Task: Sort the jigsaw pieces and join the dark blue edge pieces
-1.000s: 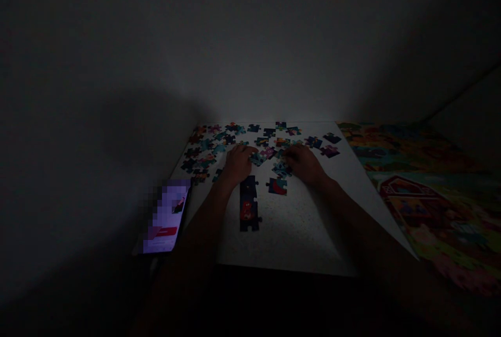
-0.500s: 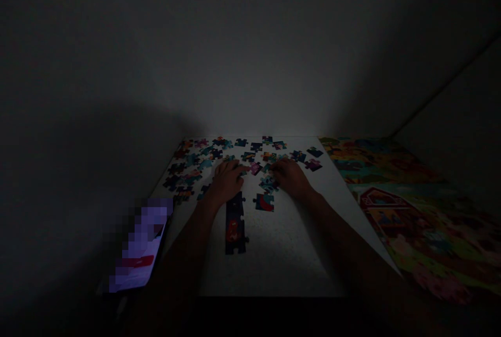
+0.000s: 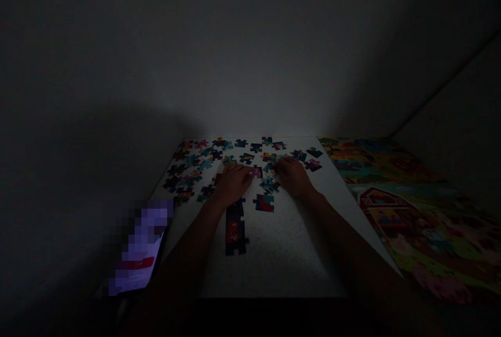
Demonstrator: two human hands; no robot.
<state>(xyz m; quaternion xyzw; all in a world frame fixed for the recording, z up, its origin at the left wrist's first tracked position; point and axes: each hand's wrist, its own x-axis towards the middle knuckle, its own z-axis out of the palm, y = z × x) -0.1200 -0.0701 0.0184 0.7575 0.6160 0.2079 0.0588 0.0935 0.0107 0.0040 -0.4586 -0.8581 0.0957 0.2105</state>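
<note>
The light is dim. Many jigsaw puzzle pieces (image 3: 230,162) lie scattered over the far half of a white speckled board (image 3: 274,259). My left hand (image 3: 234,184) rests palm down among them, its fingertips close to a purple piece (image 3: 256,172). My right hand (image 3: 293,177) lies palm down just to the right, next to a teal cluster of pieces (image 3: 269,185). Below the left hand lies a dark joined strip of pieces (image 3: 235,228) with a red patch. A separate piece (image 3: 263,203) lies below the gap between my hands.
A lit phone (image 3: 141,253) with a pixelated screen lies off the board's lower left. A large colourful picture mat (image 3: 407,212) lies along the board's right edge. A plain wall rises behind the board, and shadow covers the lower foreground.
My left hand has slid slightly right and toward me, and my right hand has shifted slightly right. The view dropped the table lower between the oldest frame and the middle one.
</note>
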